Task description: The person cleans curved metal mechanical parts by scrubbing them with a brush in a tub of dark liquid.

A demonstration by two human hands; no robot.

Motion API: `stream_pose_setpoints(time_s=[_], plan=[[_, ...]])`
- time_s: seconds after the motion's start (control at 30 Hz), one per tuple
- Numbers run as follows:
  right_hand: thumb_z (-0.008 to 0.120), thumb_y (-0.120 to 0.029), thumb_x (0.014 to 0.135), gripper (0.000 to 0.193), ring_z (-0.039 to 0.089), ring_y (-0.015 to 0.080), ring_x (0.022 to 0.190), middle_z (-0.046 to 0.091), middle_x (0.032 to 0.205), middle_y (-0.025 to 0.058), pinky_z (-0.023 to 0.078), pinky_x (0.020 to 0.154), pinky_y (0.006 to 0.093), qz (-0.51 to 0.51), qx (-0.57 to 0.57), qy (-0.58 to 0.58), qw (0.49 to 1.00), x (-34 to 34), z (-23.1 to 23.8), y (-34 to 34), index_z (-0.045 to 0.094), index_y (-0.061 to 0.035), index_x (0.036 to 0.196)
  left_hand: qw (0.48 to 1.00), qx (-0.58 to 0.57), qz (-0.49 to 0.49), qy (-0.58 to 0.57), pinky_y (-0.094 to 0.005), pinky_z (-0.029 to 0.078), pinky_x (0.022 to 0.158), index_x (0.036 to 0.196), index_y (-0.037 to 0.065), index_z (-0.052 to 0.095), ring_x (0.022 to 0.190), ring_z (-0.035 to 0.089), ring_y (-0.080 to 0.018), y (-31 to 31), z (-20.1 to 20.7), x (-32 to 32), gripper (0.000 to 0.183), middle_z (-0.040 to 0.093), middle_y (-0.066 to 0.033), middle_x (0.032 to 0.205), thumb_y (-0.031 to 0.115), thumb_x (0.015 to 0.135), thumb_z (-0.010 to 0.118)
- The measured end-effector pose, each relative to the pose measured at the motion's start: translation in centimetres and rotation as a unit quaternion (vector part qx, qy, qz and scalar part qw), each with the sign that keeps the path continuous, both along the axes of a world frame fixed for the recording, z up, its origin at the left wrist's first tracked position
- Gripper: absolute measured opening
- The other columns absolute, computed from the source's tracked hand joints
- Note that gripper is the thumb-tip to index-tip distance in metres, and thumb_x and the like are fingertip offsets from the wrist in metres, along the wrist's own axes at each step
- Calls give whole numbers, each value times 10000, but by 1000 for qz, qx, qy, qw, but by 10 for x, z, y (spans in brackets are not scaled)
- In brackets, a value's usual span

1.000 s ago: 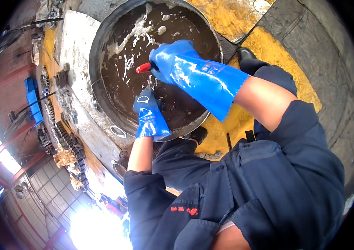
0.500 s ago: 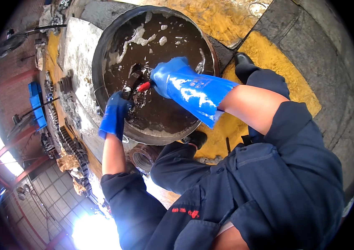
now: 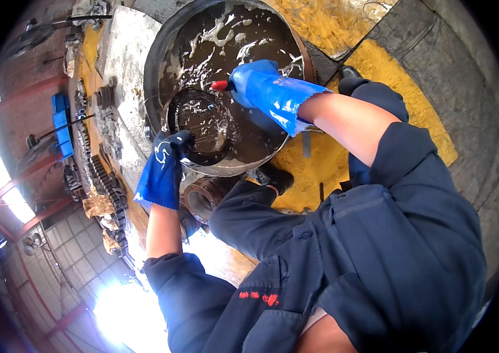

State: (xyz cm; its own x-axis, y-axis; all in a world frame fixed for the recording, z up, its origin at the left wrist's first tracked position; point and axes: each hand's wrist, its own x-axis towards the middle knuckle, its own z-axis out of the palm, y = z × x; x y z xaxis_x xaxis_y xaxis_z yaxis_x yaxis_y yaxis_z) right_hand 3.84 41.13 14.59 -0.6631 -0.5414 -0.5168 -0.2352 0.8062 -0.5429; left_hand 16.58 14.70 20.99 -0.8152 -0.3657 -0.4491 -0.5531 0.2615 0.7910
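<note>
The left hand [image 3: 171, 146] is curled around a dark ring [image 3: 208, 158] at its eight o'clock; toward two o'clock, a red handle [image 3: 220, 86] is clasped by the right hand [image 3: 252, 81].

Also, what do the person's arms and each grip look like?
Left grip and right grip: shiny blue gloves with long, zigzag-edged cuffs. Small faint print on the right one. Forearms bare; dark navy sleeves end well above the glove edges. No cables visible on either arm.

Left head-worn fisheye, facing down from above, hands [image 3: 255, 85] near; straight edges bend.
</note>
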Motion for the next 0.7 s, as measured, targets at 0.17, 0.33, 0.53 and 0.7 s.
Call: stream_pose_setpoints(time_s=[0.17, 0.33, 0.53, 0.7], plan=[[736, -351, 909, 429, 765, 324, 1103, 794, 1170, 107, 591, 955, 471, -41, -43, -49, 997, 3, -17, 0, 762, -141, 1283, 973, -112, -6, -204, -339, 535, 597, 1068, -39, 750, 680, 710, -248, -37, -76, 6, 275, 783, -160, 892, 146, 868, 780], [642, -459, 900, 443, 759, 327, 962, 788, 1010, 175, 572, 886, 420, -159, -193, -78, 965, 15, -22, 14, 786, -91, 1101, 986, -84, 17, -141, -345, 513, 563, 1097, 14, 782, 681, 718, -244, -40, -97, 30, 210, 785, -145, 883, 118, 915, 788], [718, -337, 986, 347, 698, 150, 885, 769, 1033, 69, 556, 811, 330, -331, -518, -284, 736, 32, -70, 13, 775, -18, 1111, 990, -58, -45, -123, -357, 560, 686, 1158, 1, 761, 827, 740, -250, -4, -65, 31, 283, 781, -140, 1000, 12, 875, 752], [717, -280, 1016, 329, 693, 117, 1004, 773, 1095, 70, 541, 902, 290, -194, -560, -255, 764, 58, -2, -20, 767, -16, 1205, 999, 39, 21, 16, -351, 562, 754, 1196, 2, 741, 880, 728, -238, 1, -62, 73, 359, 769, -125, 1045, -36, 839, 732]])
